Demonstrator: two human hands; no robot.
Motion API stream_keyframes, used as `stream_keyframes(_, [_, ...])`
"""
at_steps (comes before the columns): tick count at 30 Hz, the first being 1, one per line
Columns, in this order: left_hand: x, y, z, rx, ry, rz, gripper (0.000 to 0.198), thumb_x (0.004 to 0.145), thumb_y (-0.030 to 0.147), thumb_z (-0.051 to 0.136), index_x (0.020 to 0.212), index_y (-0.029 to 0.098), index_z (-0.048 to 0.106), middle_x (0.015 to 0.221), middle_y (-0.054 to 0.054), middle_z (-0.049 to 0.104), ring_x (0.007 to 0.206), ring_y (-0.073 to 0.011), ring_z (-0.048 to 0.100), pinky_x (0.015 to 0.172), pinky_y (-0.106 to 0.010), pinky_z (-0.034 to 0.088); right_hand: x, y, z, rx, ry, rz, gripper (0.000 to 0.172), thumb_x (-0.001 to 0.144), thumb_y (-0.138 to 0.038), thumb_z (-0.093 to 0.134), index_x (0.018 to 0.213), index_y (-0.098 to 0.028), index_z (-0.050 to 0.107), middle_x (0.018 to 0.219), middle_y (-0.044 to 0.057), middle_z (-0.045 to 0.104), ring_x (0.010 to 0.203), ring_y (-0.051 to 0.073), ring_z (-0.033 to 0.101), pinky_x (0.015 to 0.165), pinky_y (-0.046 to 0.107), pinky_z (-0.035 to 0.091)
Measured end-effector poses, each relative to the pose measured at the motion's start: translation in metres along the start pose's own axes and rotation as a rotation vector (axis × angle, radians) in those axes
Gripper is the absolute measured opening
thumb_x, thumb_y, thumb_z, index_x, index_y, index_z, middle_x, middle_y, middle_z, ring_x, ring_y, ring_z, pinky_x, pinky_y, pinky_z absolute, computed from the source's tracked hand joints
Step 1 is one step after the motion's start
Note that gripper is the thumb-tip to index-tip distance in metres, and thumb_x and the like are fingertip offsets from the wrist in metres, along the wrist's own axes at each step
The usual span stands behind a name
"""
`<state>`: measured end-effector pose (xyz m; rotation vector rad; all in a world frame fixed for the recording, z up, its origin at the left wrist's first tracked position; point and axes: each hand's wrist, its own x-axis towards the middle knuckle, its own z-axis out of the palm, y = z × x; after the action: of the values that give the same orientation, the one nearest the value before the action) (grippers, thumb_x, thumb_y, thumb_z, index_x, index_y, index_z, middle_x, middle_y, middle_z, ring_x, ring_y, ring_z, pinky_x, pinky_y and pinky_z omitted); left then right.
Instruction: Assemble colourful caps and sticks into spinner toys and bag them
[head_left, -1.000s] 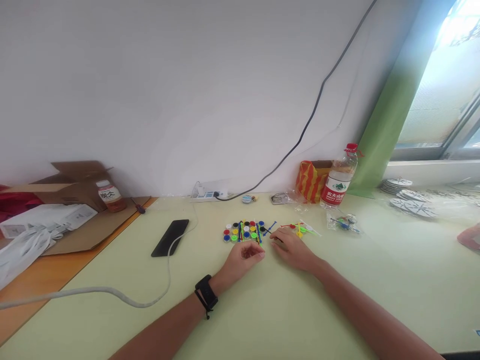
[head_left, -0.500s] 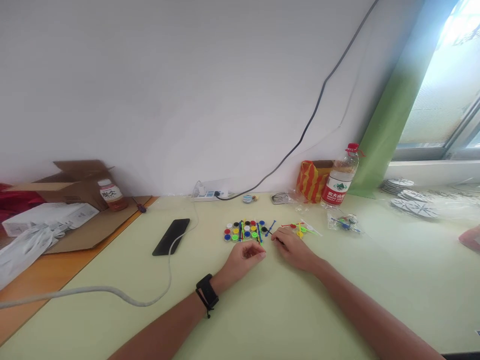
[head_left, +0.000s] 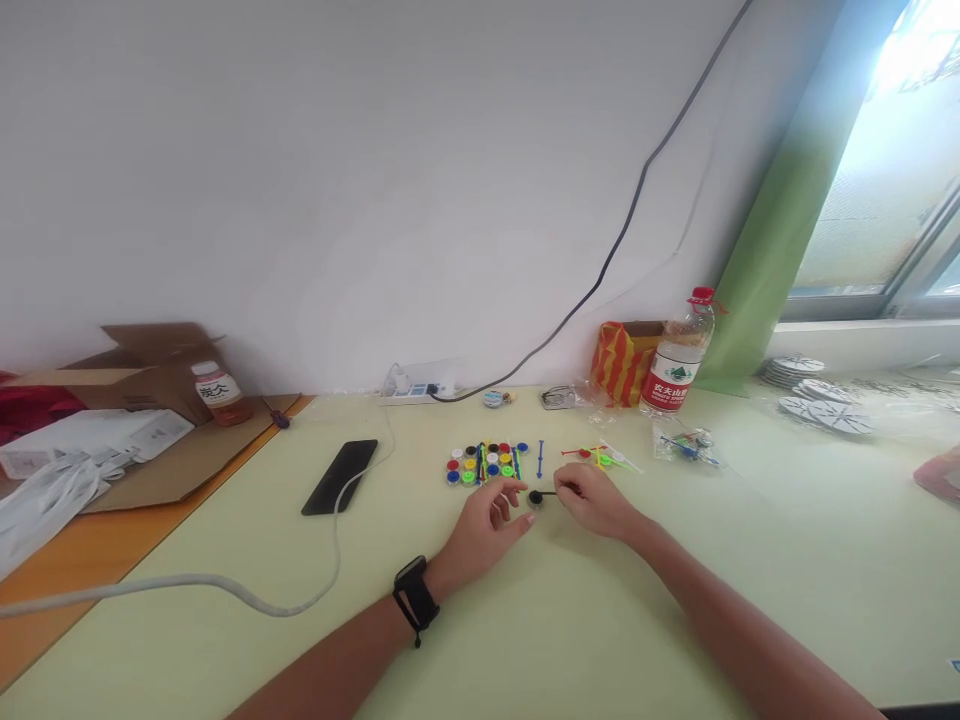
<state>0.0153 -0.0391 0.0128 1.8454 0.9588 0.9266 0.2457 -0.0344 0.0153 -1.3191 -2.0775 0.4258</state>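
Observation:
A small round black disc (head_left: 535,497) with a clear base lies on the table between my hands. My left hand (head_left: 487,522) is at its left, thumb and fingers apart and curved, with nothing in them. My right hand (head_left: 598,500) is closed on a thin black stick (head_left: 549,493), whose far end reaches the disc. Beyond my left hand stand rows of small coloured discs (head_left: 469,477), with several coloured sticks (head_left: 481,464) among them. A blue stick (head_left: 540,460) lies apart to their right. Behind my right hand is a loose group of red, white, yellow and green sticks (head_left: 600,456).
A black phone (head_left: 340,477) lies at the left, crossed by a white cable (head_left: 337,550). A power strip (head_left: 420,390) sits by the wall. A large water bottle (head_left: 677,360) and a bag of coloured parts (head_left: 686,445) are at the right. Cardboard (head_left: 187,460) lies far left.
The black disc has left the right end of the rows and now lies nearer me, between my hands. My right hand has shifted right and nearer with the stick. My left fingers have parted.

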Motion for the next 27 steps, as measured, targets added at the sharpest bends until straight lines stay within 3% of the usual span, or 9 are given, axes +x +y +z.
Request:
stream_keyframes(4, [-0.005, 0.002, 0.001, 0.158, -0.012, 0.117, 0.039, 0.082, 0.036, 0.075, 0.119, 0.026, 0.069, 0.103, -0.005, 0.061, 0.083, -0.0197, 0.055, 0.071, -0.030, 0.045, -0.003, -0.005, -0.002, 0.160, -0.100, 0.018, 0.022, 0.070, -0.010, 0.044, 0.054, -0.020, 0.035, 0.054, -0.005, 0.034, 0.054, 0.011, 0.032, 0.052, 0.027, 0.022])
stream_keyframes(10, [-0.004, 0.000, 0.001, 0.221, -0.080, 0.146, 0.011, 0.085, 0.026, 0.070, 0.095, 0.022, 0.072, 0.098, -0.005, 0.062, 0.081, -0.0192, 0.056, 0.072, -0.031, 0.044, -0.004, -0.017, -0.003, 0.331, -0.188, 0.026, 0.017, 0.071, -0.012, 0.044, 0.056, -0.019, 0.049, 0.057, -0.003, 0.047, 0.056, 0.013, 0.040, 0.053, 0.026, 0.028])
stream_keyframes(18, [-0.001, -0.003, 0.000, 0.140, -0.068, 0.118, 0.015, 0.082, 0.026, 0.071, 0.097, 0.022, 0.070, 0.092, -0.004, 0.069, 0.080, -0.0202, 0.061, 0.070, -0.030, 0.046, -0.002, -0.021, -0.013, 0.468, -0.080, 0.072, 0.024, 0.075, -0.012, 0.040, 0.060, -0.020, 0.058, 0.062, 0.002, 0.055, 0.064, 0.017, 0.049, 0.058, 0.027, 0.040])
stream_keyframes(22, [0.002, -0.008, 0.001, 0.052, -0.038, 0.047, 0.030, 0.078, 0.026, 0.076, 0.107, 0.022, 0.072, 0.094, -0.005, 0.070, 0.078, -0.0200, 0.064, 0.070, -0.031, 0.051, -0.003, -0.028, -0.012, 0.604, -0.157, 0.090, 0.022, 0.079, -0.015, 0.043, 0.067, -0.020, 0.061, 0.067, 0.002, 0.057, 0.065, 0.016, 0.051, 0.061, 0.027, 0.043])
stream_keyframes(27, [0.006, -0.009, 0.001, -0.145, -0.022, 0.005, 0.021, 0.078, 0.027, 0.078, 0.096, 0.018, 0.074, 0.096, -0.009, 0.072, 0.085, -0.0223, 0.068, 0.078, -0.034, 0.054, -0.008, -0.038, -0.003, 0.718, -0.312, 0.110, 0.008, 0.088, -0.020, 0.047, 0.084, -0.022, 0.054, 0.068, -0.004, 0.047, 0.054, 0.011, 0.040, 0.049, 0.023, 0.029])
